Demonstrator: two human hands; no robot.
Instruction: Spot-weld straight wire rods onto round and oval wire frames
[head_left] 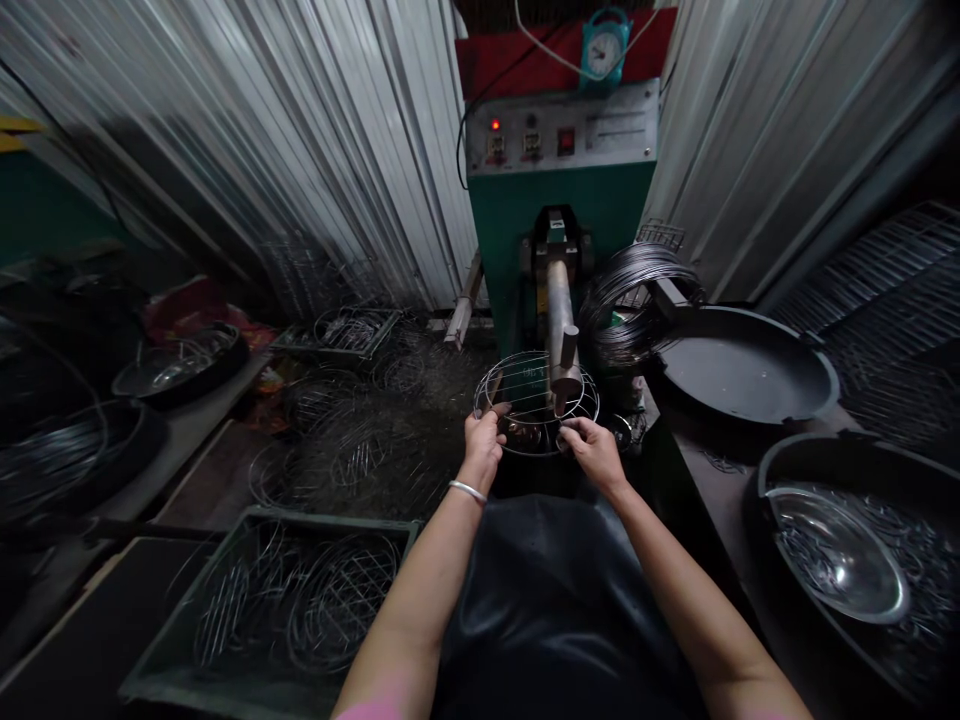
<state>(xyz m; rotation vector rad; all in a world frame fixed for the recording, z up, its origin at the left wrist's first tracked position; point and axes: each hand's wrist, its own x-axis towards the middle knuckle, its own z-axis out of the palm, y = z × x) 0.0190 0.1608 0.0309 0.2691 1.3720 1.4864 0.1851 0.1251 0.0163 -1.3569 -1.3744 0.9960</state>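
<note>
A round wire rack (491,385) of thin shiny rods sits under the cylindrical arm (561,300) of a green machine (487,225). My left hand (484,443) is closed on the rack's near left rim, a silver bangle at the wrist. At the near right rim, just below the tip of the arm, my right hand (592,452) is closed in a pinch. Whatever lies between its fingertips is too small to make out. A black apron (555,600) covers my lap.
At the lower left, a green crate (259,520) holds several wire racks. A coil of wire (637,290) hangs right of the machine. Further right are a wide shallow pan (750,370) and a black tub (795,455) with small metal pieces and a steel bowl (847,560).
</note>
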